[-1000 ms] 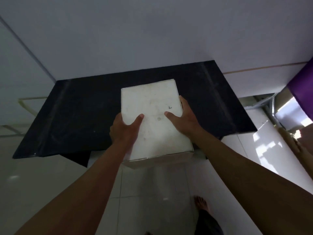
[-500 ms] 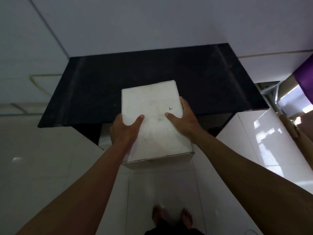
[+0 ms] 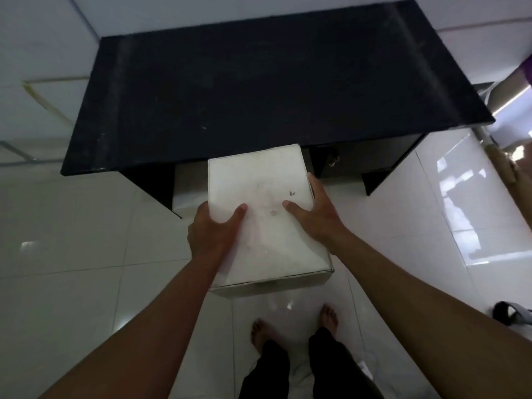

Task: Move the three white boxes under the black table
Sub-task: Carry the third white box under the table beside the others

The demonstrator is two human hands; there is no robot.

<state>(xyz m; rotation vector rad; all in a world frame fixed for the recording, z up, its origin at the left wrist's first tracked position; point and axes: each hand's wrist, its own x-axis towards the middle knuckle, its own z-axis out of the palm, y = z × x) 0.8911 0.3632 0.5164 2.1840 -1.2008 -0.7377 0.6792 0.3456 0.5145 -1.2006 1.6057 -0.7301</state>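
**Box held in front of the black table**

Box (image 3: 264, 214), white and rectangular, sits between my two hands, seen from above. My left hand (image 3: 211, 234) grips its left edge, thumb lying across the top and fingers wrapped down the side. My right hand (image 3: 315, 217) clamps the right edge the same way, thumb on top near a small dark mark. I hold the box above the white tiled floor (image 3: 86, 240), its far end close to the front edge of the black table (image 3: 259, 82). Under the table, left of the box, something pale (image 3: 188, 185) shows in the opening; it may be another white box, but shadow hides most of it. My bare feet (image 3: 293, 326) stand on the tiles below. A dark sandal (image 3: 509, 312) lies at the right.
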